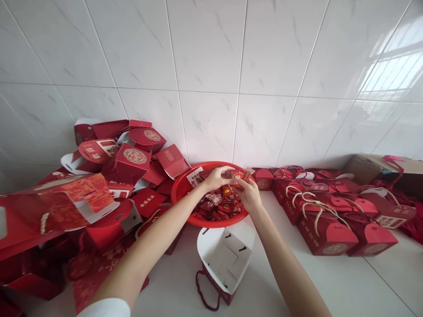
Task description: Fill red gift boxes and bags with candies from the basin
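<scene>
While both bare hands reach over a round, bright red plastic basin (211, 223), the fingers of the right hand (251, 194) are pinching small, shiny red wrapped packets (238, 175) above its far side. The left hand (216, 178) comes in from the opposite side, its fingers bent and their tips meeting the same packets; whether they grip or only touch cannot be told. Beneath them, a heap of glossy red wrapped pieces (226, 205), some with white or gold print, lies in the basin, and a white card with dark print (194, 176) leans at its left edge. Just in front of the basin, between the forearms, an open dark red paperboard box with a white interior (220, 255) rests on the pale surface (261, 286), a dark red cord handle (206, 302) looping out from its near left side. To the left rises a jumbled pile of red paperboard boxes with gold and white print (134, 156), many with their flaps up. On the right, closed red boxes with rounded top flaps (327, 235) stand close together, several with twisted cream rope handles (317, 203), and a brown cardboard carton (361, 171) sits behind them by the white, grey-veined tiled wall (211, 125).
</scene>
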Demonstrator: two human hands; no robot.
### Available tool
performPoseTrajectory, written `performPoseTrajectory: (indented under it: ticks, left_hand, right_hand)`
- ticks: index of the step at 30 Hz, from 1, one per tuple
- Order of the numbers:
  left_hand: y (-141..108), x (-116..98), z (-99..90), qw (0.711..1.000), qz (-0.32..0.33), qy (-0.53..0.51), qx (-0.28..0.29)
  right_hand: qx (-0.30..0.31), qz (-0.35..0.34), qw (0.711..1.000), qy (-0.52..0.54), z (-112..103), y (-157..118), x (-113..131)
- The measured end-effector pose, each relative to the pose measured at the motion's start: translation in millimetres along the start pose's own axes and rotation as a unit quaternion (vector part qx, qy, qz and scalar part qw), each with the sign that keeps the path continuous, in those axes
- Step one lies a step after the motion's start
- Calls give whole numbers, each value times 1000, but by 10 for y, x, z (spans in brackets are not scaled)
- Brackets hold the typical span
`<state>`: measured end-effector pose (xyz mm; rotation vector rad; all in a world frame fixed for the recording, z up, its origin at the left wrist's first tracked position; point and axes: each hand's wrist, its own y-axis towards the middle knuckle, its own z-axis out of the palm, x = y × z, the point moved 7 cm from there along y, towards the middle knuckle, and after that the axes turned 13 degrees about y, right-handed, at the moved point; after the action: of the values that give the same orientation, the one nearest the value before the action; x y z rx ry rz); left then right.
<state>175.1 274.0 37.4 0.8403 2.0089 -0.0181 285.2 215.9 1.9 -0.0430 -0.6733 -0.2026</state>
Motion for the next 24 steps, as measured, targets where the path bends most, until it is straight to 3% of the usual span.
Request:
performPoseTrajectory:
  ticks: [7, 12, 18, 20, 24]
  left_hand:
    - [-16, 39, 12, 999, -17, -18, 43]
    - [-61, 223, 25, 976, -44, 155, 145]
    - [-235, 551, 164, 935, -74, 248, 241]
    - [-244, 558, 235, 912, -68, 309, 263]
    - [-257, 471, 349, 815, -61, 473, 329]
  right_hand:
    - [-33, -13, 999, 41, -58, 12, 2]
    - [-62, -13, 997, 53, -111, 34, 6]
    - [-77, -24, 995, 57, -144, 61, 2]
    - [-77, -26, 995, 50, -147, 66, -1]
    - [-76, -17, 996, 45, -148, 63, -12]
